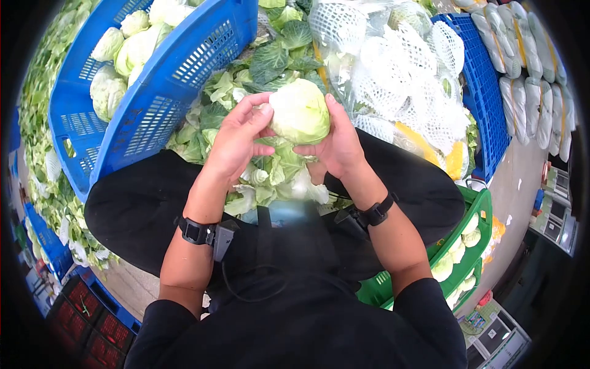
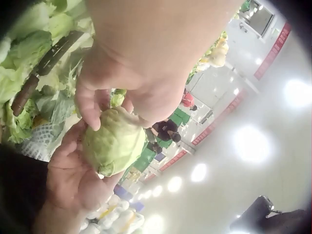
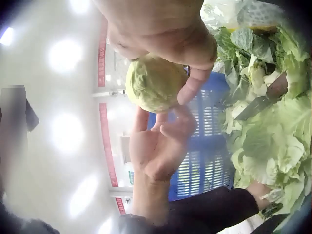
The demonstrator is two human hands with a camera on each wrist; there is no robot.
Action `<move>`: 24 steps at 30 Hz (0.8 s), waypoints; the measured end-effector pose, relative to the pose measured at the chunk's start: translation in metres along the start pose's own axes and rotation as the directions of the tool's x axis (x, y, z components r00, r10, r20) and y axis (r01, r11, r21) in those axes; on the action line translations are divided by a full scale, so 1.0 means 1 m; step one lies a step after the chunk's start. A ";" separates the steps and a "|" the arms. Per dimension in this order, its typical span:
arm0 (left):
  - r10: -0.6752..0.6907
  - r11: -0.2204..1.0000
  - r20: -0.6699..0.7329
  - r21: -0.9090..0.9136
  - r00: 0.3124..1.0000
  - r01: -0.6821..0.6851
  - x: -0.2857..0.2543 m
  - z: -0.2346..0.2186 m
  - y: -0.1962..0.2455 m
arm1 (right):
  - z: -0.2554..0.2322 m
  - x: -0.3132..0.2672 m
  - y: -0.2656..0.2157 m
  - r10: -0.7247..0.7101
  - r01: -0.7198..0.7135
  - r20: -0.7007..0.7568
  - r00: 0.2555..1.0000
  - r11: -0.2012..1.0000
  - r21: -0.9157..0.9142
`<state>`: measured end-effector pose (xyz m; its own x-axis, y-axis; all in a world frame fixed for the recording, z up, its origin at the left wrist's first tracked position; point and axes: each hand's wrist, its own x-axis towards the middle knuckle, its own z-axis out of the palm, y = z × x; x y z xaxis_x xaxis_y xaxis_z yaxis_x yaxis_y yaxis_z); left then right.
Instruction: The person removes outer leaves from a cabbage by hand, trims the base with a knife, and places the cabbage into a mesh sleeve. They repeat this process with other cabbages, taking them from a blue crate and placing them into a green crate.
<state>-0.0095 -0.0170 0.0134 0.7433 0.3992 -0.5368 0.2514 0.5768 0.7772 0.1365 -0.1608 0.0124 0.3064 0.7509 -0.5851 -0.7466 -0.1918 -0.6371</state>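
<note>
A pale green cabbage [image 1: 300, 112] is held up between both hands over a heap of leaves. At its left side the left hand [image 1: 239, 136] touches it with bent fingers; in the left wrist view these fingertips meet the top of the cabbage [image 2: 115, 141]. The right hand [image 1: 342, 142] cups the other side, its fingers around the head, and the palm of this right hand [image 2: 78, 175] shows beneath it in the left wrist view. Among the leaves below lies a knife [image 2: 52, 56] with a brown handle, also visible as a knife [image 3: 253, 108] in the right wrist view.
A blue crate [image 1: 178, 74] with several cabbages [image 1: 126, 55] leans at the left. Loose leaves [image 1: 270, 178] cover the ground between the legs. White foam nets [image 1: 393, 67] in plastic lie at front right. Green crates [image 1: 455, 252] of cabbages stand at right.
</note>
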 end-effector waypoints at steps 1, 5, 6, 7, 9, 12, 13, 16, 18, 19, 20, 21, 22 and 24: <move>0.004 1.000 0.006 0.001 1.000 -0.004 -0.001 0.001 0.001 | 0.000 -0.001 0.001 -0.005 0.006 -0.009 1.000 1.000 0.022; 0.069 0.996 0.011 0.054 0.998 -0.069 -0.004 0.003 0.002 | 0.000 -0.003 0.005 -0.020 0.020 -0.008 1.000 0.995 0.099; 0.094 0.991 0.004 0.090 0.996 -0.094 -0.004 0.004 0.001 | 0.003 -0.004 0.005 -0.029 0.030 -0.012 1.000 0.995 0.100; 0.096 0.991 0.013 0.093 0.995 -0.097 -0.006 0.005 0.002 | 0.007 -0.006 0.005 -0.054 0.057 -0.044 0.998 0.996 0.069; 0.103 0.986 -0.023 0.134 0.994 -0.099 -0.009 0.009 0.005 | 0.009 -0.008 0.005 -0.085 0.088 -0.074 0.994 0.995 0.038; 0.404 0.879 0.031 0.264 0.914 -0.398 -0.001 0.010 -0.005 | 0.006 -0.010 0.006 -0.094 0.092 -0.030 0.995 0.994 -0.054; 0.404 0.878 0.031 0.269 0.914 -0.397 -0.003 0.013 -0.005 | 0.003 -0.011 0.005 0.004 -0.002 0.091 0.996 1.000 -0.021; 0.335 0.925 0.055 -0.209 0.941 -0.317 -0.006 0.019 -0.008 | 0.010 -0.020 -0.001 0.068 -0.035 0.097 0.993 0.950 -0.312; 0.182 0.946 0.021 -0.276 0.983 -0.169 0.000 0.012 -0.013 | 0.014 -0.025 0.001 -0.001 -0.003 -0.006 1.000 0.805 -0.593; 0.175 0.950 0.017 -0.265 0.984 -0.164 0.001 0.009 -0.014 | 0.015 -0.027 0.005 -0.332 0.224 0.021 0.943 0.588 -0.777; 0.170 0.952 0.011 -0.261 0.985 -0.161 0.003 0.006 -0.016 | 0.015 -0.028 0.008 -0.610 0.356 0.127 0.782 0.270 -0.895; 0.217 0.961 -0.009 -0.175 0.976 -0.215 0.005 0.004 -0.016 | 0.021 -0.032 0.004 -0.666 0.401 0.125 0.735 0.279 -0.873; 0.263 0.960 -0.026 -0.089 0.964 -0.264 0.006 0.002 -0.017 | 0.020 -0.032 0.005 -0.660 0.400 0.124 0.741 0.286 -0.871; 0.187 0.963 -0.064 -0.187 0.980 -0.196 0.005 0.001 -0.013 | 0.016 -0.030 0.008 -0.673 0.596 0.373 0.639 0.126 -0.793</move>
<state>-0.0081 -0.0233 0.0008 0.7357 0.5450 -0.4020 -0.0197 0.6106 0.7917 0.1120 -0.1747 0.0331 0.4781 0.8443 0.2421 0.5568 -0.0781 -0.8269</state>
